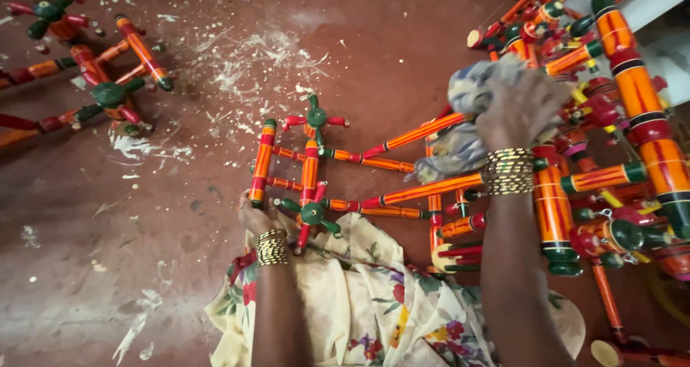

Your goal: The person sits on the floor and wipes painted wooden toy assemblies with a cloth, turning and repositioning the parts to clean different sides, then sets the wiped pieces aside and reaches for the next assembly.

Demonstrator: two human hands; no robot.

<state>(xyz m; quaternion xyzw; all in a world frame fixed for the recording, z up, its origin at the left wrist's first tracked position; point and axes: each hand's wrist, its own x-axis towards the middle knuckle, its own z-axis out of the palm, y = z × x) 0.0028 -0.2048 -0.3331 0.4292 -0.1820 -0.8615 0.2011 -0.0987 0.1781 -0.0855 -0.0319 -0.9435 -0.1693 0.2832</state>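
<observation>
Here, seated on a red-brown floor [108, 252] flecked with pale shavings, at work on a painted wooden frame [338, 173] of orange, red and green turned rods. Left hand [255, 216] closed around the frame's near end rod, fingers curled on the lower tip of that orange-and-green bar, gold bangles [272, 247] stacked at the wrist just below. Right hand [521, 108] bunched shut over a crumpled grey-blue cloth [460, 133], pressed against the long orange rails that run out from beneath the fingers toward the left hand; more bangles [509, 171] banding that wrist. Frame stretched flat between the two hands, green star-shaped knobs just beyond the left fingertips. Flowered cream fabric [359, 302] spread beneath both forearms. Beyond the right knuckles, a heap of finished painted pieces [618, 122]; far past the left fingers, similar toys [93, 65] lying on the floor.
</observation>
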